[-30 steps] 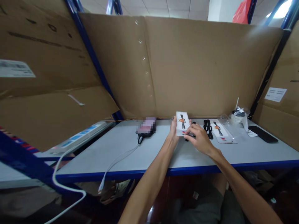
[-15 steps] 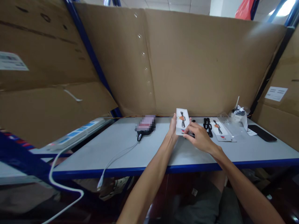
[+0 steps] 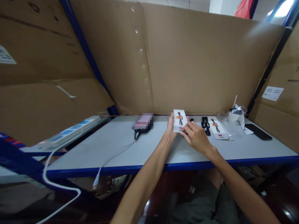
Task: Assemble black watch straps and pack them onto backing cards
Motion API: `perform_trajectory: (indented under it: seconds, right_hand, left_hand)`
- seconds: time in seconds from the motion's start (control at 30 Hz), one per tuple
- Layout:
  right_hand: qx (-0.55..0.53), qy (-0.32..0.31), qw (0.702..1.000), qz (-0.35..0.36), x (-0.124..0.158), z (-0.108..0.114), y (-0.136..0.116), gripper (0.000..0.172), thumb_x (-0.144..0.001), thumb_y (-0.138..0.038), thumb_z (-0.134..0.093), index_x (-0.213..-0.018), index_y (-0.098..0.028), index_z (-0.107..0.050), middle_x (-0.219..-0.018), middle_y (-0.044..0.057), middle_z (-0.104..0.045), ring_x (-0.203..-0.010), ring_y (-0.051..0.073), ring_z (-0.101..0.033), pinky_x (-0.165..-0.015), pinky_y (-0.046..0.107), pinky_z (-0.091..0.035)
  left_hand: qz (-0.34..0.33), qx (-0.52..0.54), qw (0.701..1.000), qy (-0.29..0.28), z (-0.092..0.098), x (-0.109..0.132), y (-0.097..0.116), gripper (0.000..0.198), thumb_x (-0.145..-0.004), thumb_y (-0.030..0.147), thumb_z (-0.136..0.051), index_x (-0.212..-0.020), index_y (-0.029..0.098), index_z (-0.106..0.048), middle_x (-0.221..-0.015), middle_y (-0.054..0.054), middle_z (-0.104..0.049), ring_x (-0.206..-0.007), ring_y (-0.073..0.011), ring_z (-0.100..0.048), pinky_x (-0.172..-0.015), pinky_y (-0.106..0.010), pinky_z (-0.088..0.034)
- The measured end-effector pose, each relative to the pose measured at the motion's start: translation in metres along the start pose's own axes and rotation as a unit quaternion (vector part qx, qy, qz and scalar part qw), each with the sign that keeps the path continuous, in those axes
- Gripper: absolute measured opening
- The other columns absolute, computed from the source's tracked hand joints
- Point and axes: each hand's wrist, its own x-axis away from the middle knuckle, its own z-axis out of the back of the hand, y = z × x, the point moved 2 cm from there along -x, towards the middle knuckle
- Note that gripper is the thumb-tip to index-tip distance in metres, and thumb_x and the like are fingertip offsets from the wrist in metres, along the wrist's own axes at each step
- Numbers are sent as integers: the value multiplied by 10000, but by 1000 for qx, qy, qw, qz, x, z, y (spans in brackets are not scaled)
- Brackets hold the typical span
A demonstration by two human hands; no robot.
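My left hand (image 3: 170,127) is wrapped round a small white box (image 3: 179,120), holding it tilted up above the table. A black, handled tool with an orange part is printed on the box's front. The bent fingers of my right hand (image 3: 196,136) pinch at the lower right corner of the box; their tips are partly hidden. To the right, black tools (image 3: 206,126) with slim handles lie on the table. Beside them rests a second white box (image 3: 217,127) bearing the same picture.
A phone-like device (image 3: 143,123) with a blurred screen and a white cable (image 3: 112,155) lies left of my hands. Clear plastic bags (image 3: 235,118) and a black phone-shaped slab (image 3: 258,132) are at the right. Cardboard (image 3: 187,62) walls the back; a power strip (image 3: 72,132) runs along the left.
The view has shifted slightly. My right fingers have curled more closely at the lower corner of the box, which stays in my left hand.
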Motion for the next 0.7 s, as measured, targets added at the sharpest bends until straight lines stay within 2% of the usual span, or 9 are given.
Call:
perform_trajectory:
  seconds: [0.13,0.27,0.47,0.57,0.7]
  right_hand:
    - [19,0,1000,14,-1,-1,-1,80,-984,-206,-604,-950,-170,-667,-975,103,-673,-944,241,-596,-741,352,-494]
    - [-28,2,1000,-6,-1,1,2,33,-954,-212,-660,-935,-187,-651,-980,79,-683,-930,230,-602,-751,347,-495]
    - [-55,-21,998,-37,-2,-1,1,70,-908,-165,-692,-917,-187,-625,-1001,84,-662,-956,236,-599,-723,329,-468]
    - [-110,-19,991,-74,-5,-5,3,115,-871,-135,-703,-874,-196,-606,-977,59,-642,-885,207,-591,-702,307,-440]
    - [-234,1,964,-129,-9,-7,8,195,-806,-111,-717,-740,-200,-557,-859,1,-604,-706,143,-524,-656,274,-399]
  left_hand:
    - [-17,-10,999,34,-5,4,-1,579,-1040,478,-313,-1102,53,-701,-698,-129,-725,-629,-255,-709,-654,-346,-584]
    - [-4,-21,1000,17,-8,8,-1,629,-1036,512,-284,-1121,43,-695,-781,-164,-749,-764,-292,-744,-740,-392,-600]
    - [-3,-42,999,12,-9,8,0,655,-1035,528,-256,-1094,48,-698,-775,-171,-752,-788,-299,-753,-740,-400,-604]
    - [0,-57,998,16,-11,7,0,684,-1039,543,-225,-1090,49,-697,-788,-175,-757,-796,-292,-756,-731,-379,-603]
    - [9,-60,998,14,-14,5,0,680,-1041,539,-228,-1171,52,-685,-877,-184,-774,-815,-293,-756,-756,-393,-605]
